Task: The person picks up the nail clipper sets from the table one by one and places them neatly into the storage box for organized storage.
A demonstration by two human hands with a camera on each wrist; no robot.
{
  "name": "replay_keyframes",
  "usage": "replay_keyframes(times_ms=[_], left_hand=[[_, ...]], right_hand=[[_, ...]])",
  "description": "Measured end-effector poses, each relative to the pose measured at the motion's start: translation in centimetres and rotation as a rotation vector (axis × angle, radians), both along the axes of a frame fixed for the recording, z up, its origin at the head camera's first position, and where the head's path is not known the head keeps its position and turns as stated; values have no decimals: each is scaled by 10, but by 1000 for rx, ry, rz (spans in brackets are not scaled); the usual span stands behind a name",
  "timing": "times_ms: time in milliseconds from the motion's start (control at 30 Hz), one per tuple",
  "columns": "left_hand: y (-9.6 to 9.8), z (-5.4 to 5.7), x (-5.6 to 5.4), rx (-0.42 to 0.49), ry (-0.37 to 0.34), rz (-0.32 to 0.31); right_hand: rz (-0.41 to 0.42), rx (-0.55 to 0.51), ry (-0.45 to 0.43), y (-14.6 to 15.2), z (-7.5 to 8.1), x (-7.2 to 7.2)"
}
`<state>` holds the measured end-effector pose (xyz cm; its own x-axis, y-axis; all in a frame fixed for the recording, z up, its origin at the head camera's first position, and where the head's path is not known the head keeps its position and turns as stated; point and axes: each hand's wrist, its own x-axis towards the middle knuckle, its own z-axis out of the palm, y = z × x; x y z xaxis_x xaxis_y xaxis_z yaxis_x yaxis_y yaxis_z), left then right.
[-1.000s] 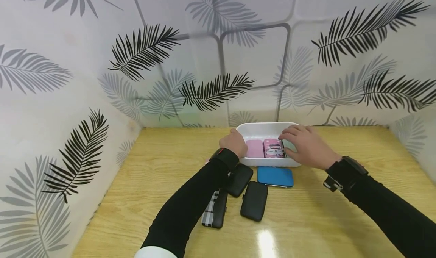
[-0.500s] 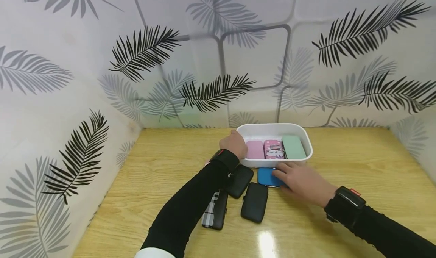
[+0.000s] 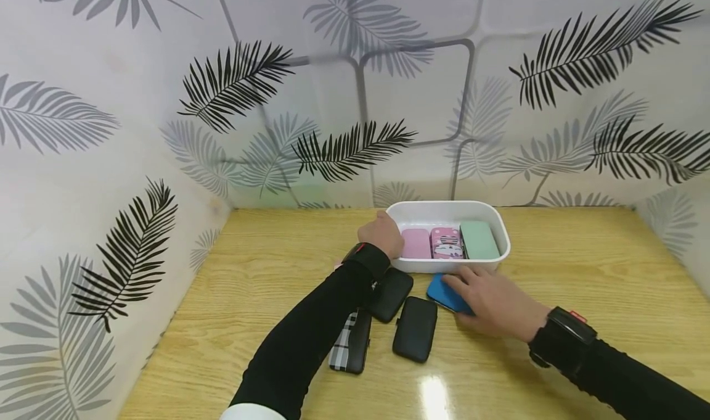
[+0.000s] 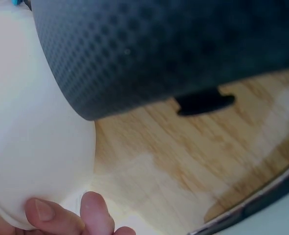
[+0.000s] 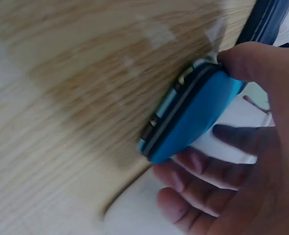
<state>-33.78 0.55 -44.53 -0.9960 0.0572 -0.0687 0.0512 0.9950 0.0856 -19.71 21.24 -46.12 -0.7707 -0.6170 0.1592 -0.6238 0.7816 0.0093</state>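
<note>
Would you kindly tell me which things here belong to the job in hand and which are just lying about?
In the job, it seems:
blue case, in the right hand
white box, left hand at its end
pink case, patterned case and green case, inside the box

Lying about, though perhaps awaiting their turn:
one black case
another black case
plaid-and-black case

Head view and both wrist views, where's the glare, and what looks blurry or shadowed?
Head view: a bright glare patch on the table, at the lower edge of the picture. Left wrist view: the dark dimpled case looks soft, the white box pale and washed out. Right wrist view: generally soft, with a darker shadow on the wood beside the blue case.
</note>
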Motion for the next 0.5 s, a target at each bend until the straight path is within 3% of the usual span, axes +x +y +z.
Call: replay_keyframes(times_ms=[133, 200, 367, 500], left_hand=[[0, 2, 1, -3, -5, -8], [0, 1, 0, -1, -8, -8], [1, -3, -3, 12, -10, -12], [1, -7, -6, 16, -8, -9]], right_hand=[[-64, 34, -95, -3, 7, 6], [-60, 61, -91, -4, 11, 7], [23, 84, -70, -1, 25, 7], [101, 114, -173, 0, 37, 6]])
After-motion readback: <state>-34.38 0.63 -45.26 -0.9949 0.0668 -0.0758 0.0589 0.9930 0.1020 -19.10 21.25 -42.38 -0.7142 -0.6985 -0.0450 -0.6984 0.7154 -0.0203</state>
